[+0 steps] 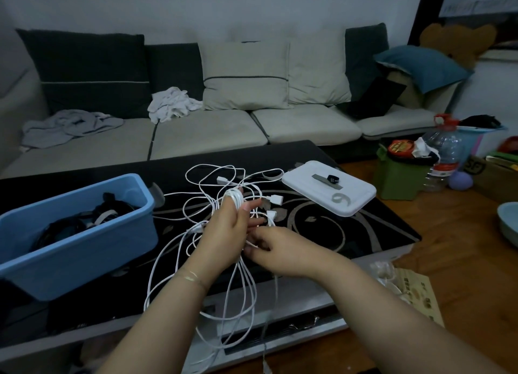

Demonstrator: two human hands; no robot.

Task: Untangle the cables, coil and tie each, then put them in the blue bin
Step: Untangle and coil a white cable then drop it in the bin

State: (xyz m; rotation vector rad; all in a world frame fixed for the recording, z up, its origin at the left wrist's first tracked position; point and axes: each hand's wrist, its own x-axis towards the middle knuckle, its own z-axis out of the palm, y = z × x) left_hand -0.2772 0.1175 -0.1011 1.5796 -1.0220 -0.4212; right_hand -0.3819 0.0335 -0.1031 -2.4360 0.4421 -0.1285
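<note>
A tangle of white cables [213, 188] lies on the black patterned table [350, 233], with long loops hanging over its front edge. My left hand [227, 230] is raised above the table with white cable wound in loops round its fingers. My right hand [269, 247] sits just to the right of it and pinches a strand of the same white cable. Two white plugs [273, 205] lie behind my hands. The blue bin [84, 244] stands at the left of the table and holds dark coiled cables [84, 219].
A white lid [344, 202] at the table's right holds grey tie strips and a small black roll [333, 179]. A sofa with cushions and clothes runs behind the table. A green box, a water bottle and other clutter sit on the wooden floor to the right.
</note>
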